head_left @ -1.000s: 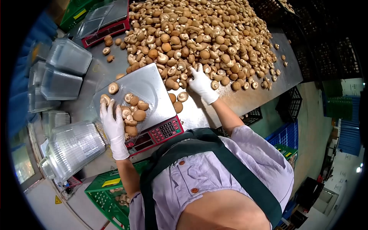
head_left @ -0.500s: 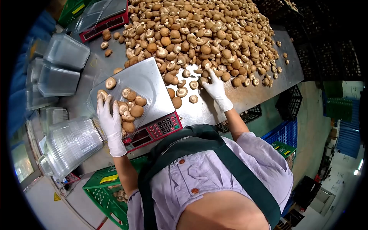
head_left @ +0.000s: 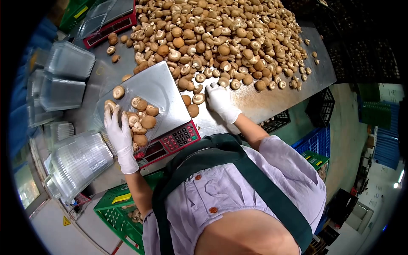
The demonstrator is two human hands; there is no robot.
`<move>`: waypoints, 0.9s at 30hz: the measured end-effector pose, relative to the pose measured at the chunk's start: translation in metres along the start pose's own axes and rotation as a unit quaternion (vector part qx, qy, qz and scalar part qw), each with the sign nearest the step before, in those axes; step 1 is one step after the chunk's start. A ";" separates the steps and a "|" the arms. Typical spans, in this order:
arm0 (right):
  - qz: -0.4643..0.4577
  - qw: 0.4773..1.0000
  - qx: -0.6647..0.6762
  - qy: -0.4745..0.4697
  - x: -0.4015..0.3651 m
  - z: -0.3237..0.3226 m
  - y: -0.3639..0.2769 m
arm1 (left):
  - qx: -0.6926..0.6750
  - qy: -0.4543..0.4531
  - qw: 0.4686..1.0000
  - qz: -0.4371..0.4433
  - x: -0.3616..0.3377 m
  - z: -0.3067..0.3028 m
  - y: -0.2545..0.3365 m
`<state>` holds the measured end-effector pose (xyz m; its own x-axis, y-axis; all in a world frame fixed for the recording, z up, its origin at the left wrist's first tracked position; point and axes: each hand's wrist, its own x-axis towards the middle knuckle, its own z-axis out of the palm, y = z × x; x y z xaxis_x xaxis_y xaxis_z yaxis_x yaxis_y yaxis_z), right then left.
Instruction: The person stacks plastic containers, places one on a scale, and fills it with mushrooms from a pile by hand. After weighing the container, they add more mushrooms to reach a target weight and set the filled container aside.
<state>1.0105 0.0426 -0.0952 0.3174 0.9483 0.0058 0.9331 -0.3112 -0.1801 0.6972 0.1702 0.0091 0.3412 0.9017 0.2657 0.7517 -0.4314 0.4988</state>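
My left hand [head_left: 119,135], in a white glove, rests over the left side of a clear plastic tray [head_left: 158,114] on a scale [head_left: 170,95]. Its fingers are stretched and apart, with the fingertips against a mushroom [head_left: 110,104]. Several brown mushrooms [head_left: 148,122] lie in the tray, some stem up. Another mushroom [head_left: 118,92] sits near the tray's far corner. My right hand [head_left: 222,103], also gloved, is down on the metal table at the near edge of the mushroom pile [head_left: 221,38]. Its fingers curl inward over mushrooms, which the hand mostly hides.
Stacked clear trays [head_left: 80,159] stand at the left, with more clear containers [head_left: 63,91] behind. A second red scale [head_left: 108,27] is at the back left. Below the table are a green crate [head_left: 117,212] and a black crate [head_left: 321,106]. Loose mushrooms [head_left: 198,98] lie beside the scale.
My right hand has moved left and towards me, its fingers curling in. The mushrooms that lay left of it are now covered. My left hand has stayed at the tray.
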 end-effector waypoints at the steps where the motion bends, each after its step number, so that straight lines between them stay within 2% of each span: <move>1: 0.006 1.000 -0.024 -0.007 -0.001 0.012 -0.001 | -0.002 0.002 1.000 0.002 0.000 0.001 -0.002; 2: 0.007 1.000 -0.024 -0.007 -0.002 0.010 -0.001 | -0.002 0.002 1.000 0.002 0.000 0.002 -0.002; 5: 0.045 0.994 0.093 -0.031 -0.003 -0.003 0.004 | 0.003 0.003 1.000 0.001 0.000 0.001 -0.003; 8: 0.114 0.960 0.246 -0.066 -0.001 -0.018 0.012 | -0.001 0.001 1.000 -0.004 0.000 -0.001 0.003; 9: 0.101 0.963 0.251 -0.007 0.001 -0.019 0.012 | -0.003 -0.001 1.000 -0.009 0.000 -0.002 0.006; 12: 0.109 0.950 0.291 0.000 0.015 -0.023 0.009 | -0.003 -0.003 1.000 -0.010 0.001 -0.002 0.005; 14: 0.071 0.955 0.284 0.037 0.025 -0.018 -0.004 | 0.001 -0.007 1.000 -0.013 0.000 -0.002 0.004; 15: 0.085 0.973 0.213 -0.012 0.029 -0.020 -0.016 | 0.001 -0.007 1.000 -0.012 0.001 -0.001 0.003; 16: 0.080 0.977 0.196 -0.041 0.030 -0.024 -0.028 | -0.001 -0.006 1.000 -0.010 0.000 -0.001 0.002; 19: 0.112 0.978 0.172 -0.049 0.039 -0.020 -0.038 | 0.001 -0.007 1.000 -0.010 0.000 -0.002 0.003; 21: 0.157 0.969 0.157 -0.109 0.047 -0.021 -0.034 | 0.004 -0.007 1.000 -0.013 0.000 -0.001 0.003; 22: 0.156 0.969 0.157 -0.109 0.050 -0.019 -0.032 | 0.004 -0.005 1.000 -0.010 0.000 -0.001 0.002; 27: 0.096 0.978 0.103 -0.153 0.050 -0.018 -0.024 | 0.003 0.003 1.000 -0.003 0.000 -0.001 0.000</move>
<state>1.0068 0.0963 -0.0729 0.3890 0.8579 -0.3358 0.7972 -0.4961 -0.3440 0.6971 0.1699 0.0098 0.3342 0.9038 0.2672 0.7568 -0.4264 0.4954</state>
